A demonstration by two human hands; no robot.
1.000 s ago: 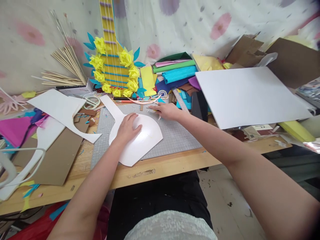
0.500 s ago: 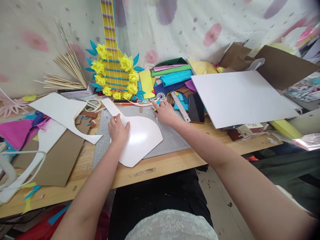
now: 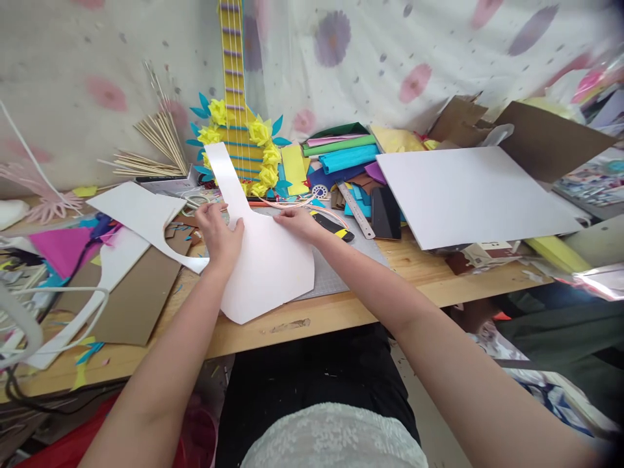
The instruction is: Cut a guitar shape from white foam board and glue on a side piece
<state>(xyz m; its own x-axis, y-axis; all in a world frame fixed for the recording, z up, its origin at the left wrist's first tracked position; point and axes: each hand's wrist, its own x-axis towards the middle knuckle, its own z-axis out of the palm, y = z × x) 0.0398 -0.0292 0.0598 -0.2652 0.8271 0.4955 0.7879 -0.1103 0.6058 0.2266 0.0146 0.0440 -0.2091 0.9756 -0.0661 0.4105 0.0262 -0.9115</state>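
Observation:
A white foam board cutout [image 3: 268, 260] with a narrow neck and a wide body stands tilted over the grey cutting mat [image 3: 336, 279], its neck end raised. My left hand [image 3: 219, 237] grips its left edge by the base of the neck, thumb on the front face. With the fingertips closed, my right hand [image 3: 297, 223] pinches the upper edge of the body. A black and yellow utility knife [image 3: 334, 226] lies on the mat just beyond my right wrist. Behind the cutout stands a yellow paper guitar [image 3: 236, 130] trimmed with yellow flowers and blue leaves.
White board offcuts [image 3: 141, 211] and brown cardboard [image 3: 141, 292] lie at left, near a bundle of wooden sticks [image 3: 163, 146]. A steel ruler [image 3: 355, 209] and a phone [image 3: 386, 213] lie right of the mat. Farther right rests a large white board [image 3: 472, 195].
The cutout's neck end has risen off the mat. My right hand has come from the mat's back edge to the cutout's upper edge. The utility knife now shows on the mat.

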